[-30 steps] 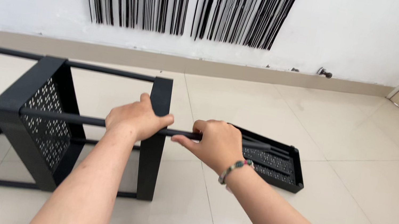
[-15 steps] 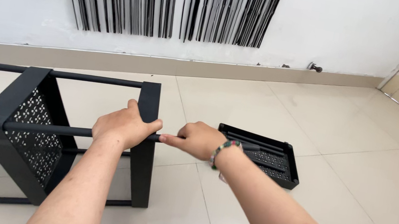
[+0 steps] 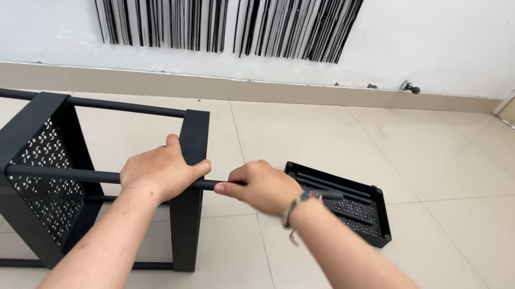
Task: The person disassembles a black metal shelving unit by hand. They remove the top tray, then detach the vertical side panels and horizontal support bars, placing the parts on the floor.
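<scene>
Head-camera view showed a thin black metal rod (image 3: pixel 92 175) running level across the upper front of a black metal shelf frame (image 3: pixel 189 189) that lay on its side on the floor. The left hand (image 3: pixel 160 170) was clenched over the rod right where it met the frame's flat end upright, its fingers (image 3: pixel 197 169) curled over that upright. The right hand (image 3: pixel 262 186), with a beaded bracelet (image 3: pixel 295 204) at the wrist, gripped the rod's free stretch just beside the left hand, thumb and fingers pinched around it. Behind the right hand, a black perforated metal tray (image 3: pixel 376 220) lay flat on the glossy cream tiled floor (image 3: pixel 454 219). Two perforated panels (image 3: pixel 49 162) stood inside the frame to the left.
</scene>
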